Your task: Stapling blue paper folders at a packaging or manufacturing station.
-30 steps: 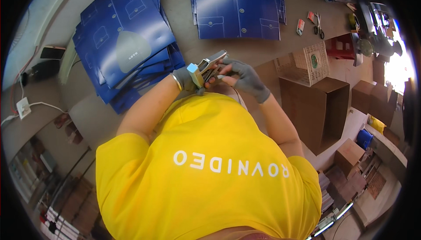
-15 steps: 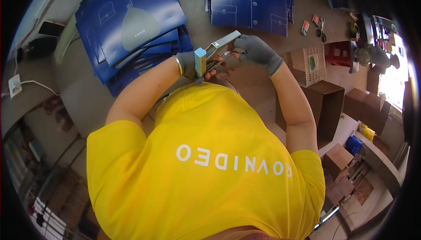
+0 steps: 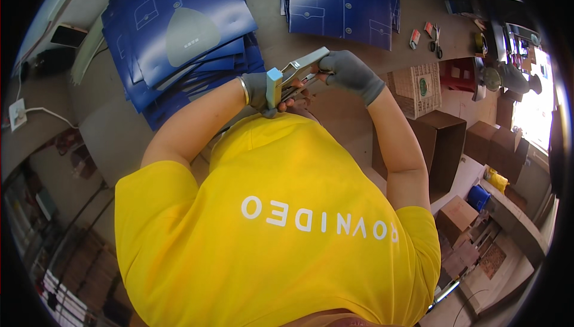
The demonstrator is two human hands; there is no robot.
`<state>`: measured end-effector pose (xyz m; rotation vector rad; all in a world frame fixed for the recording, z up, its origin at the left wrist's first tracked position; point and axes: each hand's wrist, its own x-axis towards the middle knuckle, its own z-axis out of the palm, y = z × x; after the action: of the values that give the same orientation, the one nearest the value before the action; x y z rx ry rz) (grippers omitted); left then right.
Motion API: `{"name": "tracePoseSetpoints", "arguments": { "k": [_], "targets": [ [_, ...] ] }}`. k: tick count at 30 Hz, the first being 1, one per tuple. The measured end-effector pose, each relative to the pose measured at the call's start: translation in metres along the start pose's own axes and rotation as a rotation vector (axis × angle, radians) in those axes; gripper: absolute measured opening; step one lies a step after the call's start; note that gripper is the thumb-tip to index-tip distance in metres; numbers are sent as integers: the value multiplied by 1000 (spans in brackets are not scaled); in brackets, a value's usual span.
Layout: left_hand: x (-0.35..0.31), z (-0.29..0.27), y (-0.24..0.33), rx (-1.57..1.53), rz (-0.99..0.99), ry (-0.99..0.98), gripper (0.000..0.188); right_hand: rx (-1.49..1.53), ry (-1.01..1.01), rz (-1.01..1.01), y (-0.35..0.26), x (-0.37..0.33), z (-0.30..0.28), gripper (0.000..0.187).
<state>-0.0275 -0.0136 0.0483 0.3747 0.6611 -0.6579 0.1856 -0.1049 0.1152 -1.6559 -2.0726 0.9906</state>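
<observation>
A stapler is folded open between my hands, its silver metal parts spread apart and one end pale blue. My left hand, in a grey glove with bare fingertips, is closed around the blue end. My right hand, gloved the same way, has its fingers bent in at the far end of the metal parts. Just what those fingertips pinch is partly hidden. Close beyond my left hand lies a fanned stack of blue printed card sheets with pocket and button drawings.
A second stack of blue sheets lies at the back middle of the table. To its right are scissors and small red-and-white boxes. A wicker basket and an open cardboard box stand beside my right arm.
Both hands keep their hold on the stapler and have hardly moved. The view has shifted very slightly.
</observation>
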Motion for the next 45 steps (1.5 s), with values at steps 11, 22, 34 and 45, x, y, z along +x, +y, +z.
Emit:
{"name": "tracePoseSetpoints", "arguments": {
  "k": [11,22,34,45],
  "targets": [
    [12,-8,-5,-16,44,34,42,-9,-14,-10,4,1,0,17],
    [11,-7,-3,-18,3,-26,42,-35,-34,-14,13,1,5,18],
    [1,-3,0,133,28,18,41,57,-58,69,9,-1,6,38],
    [-16,21,19,217,242,154,40,871,484,88,-43,5,31,109]
  ]
}}
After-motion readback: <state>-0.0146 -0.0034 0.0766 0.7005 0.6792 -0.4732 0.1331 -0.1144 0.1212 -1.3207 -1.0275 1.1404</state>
